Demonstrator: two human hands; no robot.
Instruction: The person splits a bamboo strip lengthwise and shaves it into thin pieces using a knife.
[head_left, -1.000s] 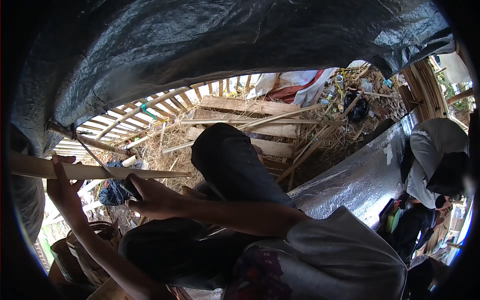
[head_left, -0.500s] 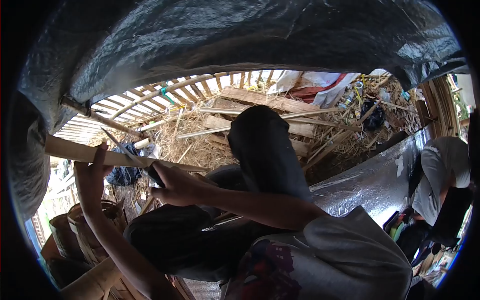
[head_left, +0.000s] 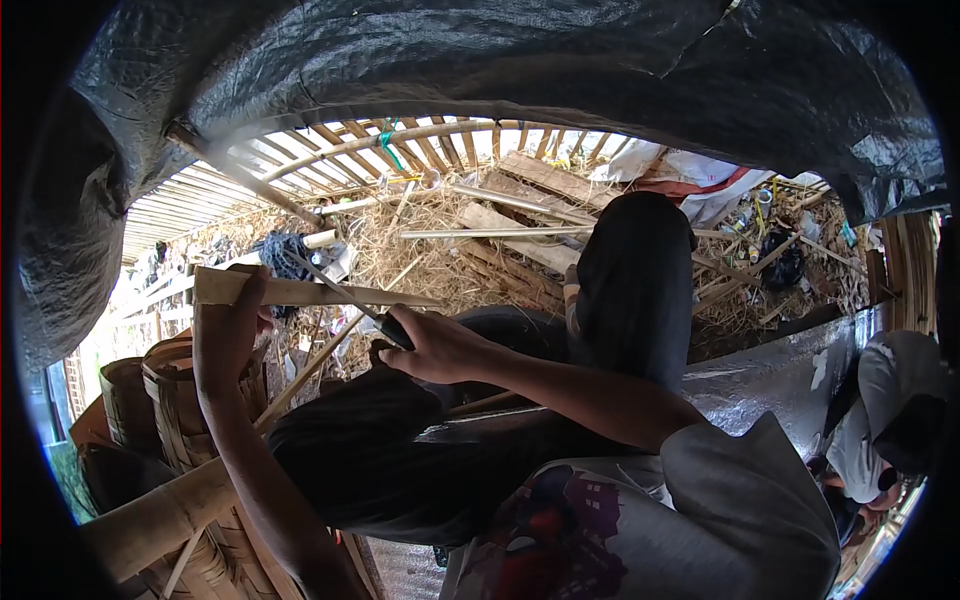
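Observation:
My left hand (head_left: 232, 328) is closed around the left part of a pale, flat bamboo strip (head_left: 330, 294). The strip lies roughly level and narrows to a point at its right end. A knife (head_left: 340, 285) with a dark handle is gripped in my right hand (head_left: 432, 345). Its blade slants up and to the left, crossing the strip to the right of my left hand. Whether the edge is cutting into the bamboo I cannot tell. My knees, in dark trousers, are bent beneath and beside the strip.
Woven bamboo baskets (head_left: 170, 400) and a thick bamboo pole (head_left: 160, 515) stand at lower left. Wooden planks (head_left: 520, 235) lie on straw ahead. A dark tarp (head_left: 500, 60) hangs overhead. Another person (head_left: 870, 410) sits at far right, past a shiny silver sheet (head_left: 755, 375).
The view has swung, so the surroundings sit further right. Less of the strip sticks out to the left of my left hand, and the strip looks shorter. Both hands keep their holds.

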